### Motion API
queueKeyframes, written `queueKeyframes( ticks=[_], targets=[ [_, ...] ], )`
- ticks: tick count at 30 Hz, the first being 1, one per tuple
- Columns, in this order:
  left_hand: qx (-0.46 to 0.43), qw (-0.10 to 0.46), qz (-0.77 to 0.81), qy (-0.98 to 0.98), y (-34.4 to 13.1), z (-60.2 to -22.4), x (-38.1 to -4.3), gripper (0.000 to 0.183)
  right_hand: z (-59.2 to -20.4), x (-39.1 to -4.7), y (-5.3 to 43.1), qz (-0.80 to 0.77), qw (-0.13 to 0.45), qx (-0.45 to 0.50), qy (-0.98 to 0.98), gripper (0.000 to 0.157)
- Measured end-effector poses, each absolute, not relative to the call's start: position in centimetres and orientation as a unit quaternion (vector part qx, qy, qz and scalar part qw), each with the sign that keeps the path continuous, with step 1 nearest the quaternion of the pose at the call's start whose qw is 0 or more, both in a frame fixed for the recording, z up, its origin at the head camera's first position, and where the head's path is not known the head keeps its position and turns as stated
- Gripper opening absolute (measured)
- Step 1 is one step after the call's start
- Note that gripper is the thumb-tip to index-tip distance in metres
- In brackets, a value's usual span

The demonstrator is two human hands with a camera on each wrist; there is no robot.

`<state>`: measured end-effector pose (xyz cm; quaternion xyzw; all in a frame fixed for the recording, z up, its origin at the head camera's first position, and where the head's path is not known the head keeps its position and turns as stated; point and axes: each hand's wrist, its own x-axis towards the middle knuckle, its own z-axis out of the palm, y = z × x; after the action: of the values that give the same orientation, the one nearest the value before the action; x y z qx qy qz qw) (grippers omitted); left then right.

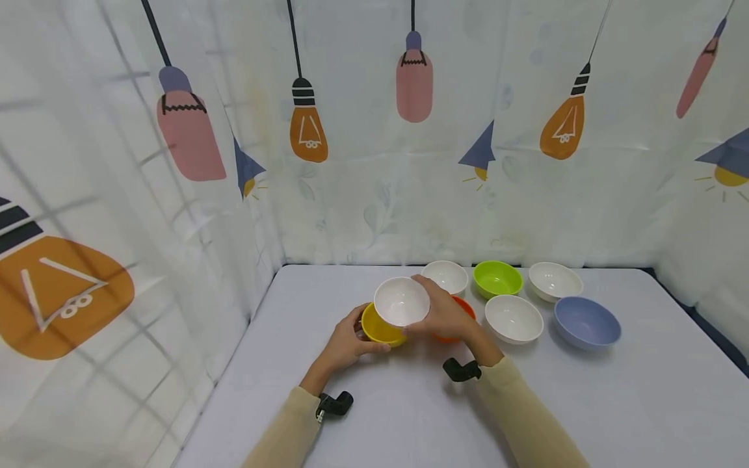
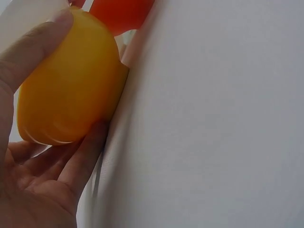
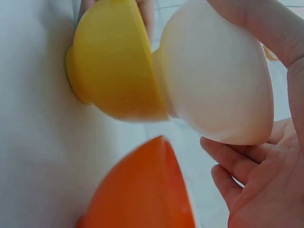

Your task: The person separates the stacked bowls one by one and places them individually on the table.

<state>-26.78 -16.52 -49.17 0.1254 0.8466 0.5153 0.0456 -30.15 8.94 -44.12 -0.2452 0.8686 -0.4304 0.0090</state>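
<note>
My left hand (image 1: 344,346) grips a yellow bowl (image 1: 379,333) from its left side, thumb at the near side and fingers around the far side. In the left wrist view the yellow bowl (image 2: 71,85) stands upright, its foot at the tabletop. Over it, my right hand (image 1: 446,313) holds a white bowl (image 1: 401,301) by its right side, between thumb and fingers. From the right wrist, the foot of the white bowl (image 3: 218,76) is seen at the yellow bowl's rim. An orange bowl (image 1: 466,307) stands partly hidden behind the right hand.
At the back stand a white bowl (image 1: 447,276), a green bowl (image 1: 497,279) and another white bowl (image 1: 554,281). Nearer, to the right of my right hand, are a white bowl (image 1: 513,318) and a blue bowl (image 1: 587,323). Printed curtains surround the white table (image 1: 398,416).
</note>
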Motion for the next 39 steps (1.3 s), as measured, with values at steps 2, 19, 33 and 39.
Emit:
queueKeyframes(
  ticks=[2, 19, 33, 39],
  targets=[
    [0.118, 0.038, 0.511, 0.851, -16.7, -49.0, -27.0, 0.098, -43.9, -30.2, 9.3, -0.435, 0.005, -0.240, 0.868, 0.105],
    [0.037, 0.002, 0.494, 0.869, -18.0, -47.5, -33.3, 0.094, -43.3, -29.9, 9.1, -0.416, 0.014, -0.255, 0.873, 0.104],
    [0.028, 0.038, 0.507, 0.861, -17.3, -48.1, -35.9, 0.090, -45.1, -29.5, 7.4, -0.315, 0.016, -0.283, 0.906, 0.101],
    [0.037, 0.049, 0.496, 0.866, -16.9, -47.8, -36.4, 0.095, -45.7, -29.5, 6.6, -0.245, -0.002, -0.288, 0.926, 0.101]
  ],
)
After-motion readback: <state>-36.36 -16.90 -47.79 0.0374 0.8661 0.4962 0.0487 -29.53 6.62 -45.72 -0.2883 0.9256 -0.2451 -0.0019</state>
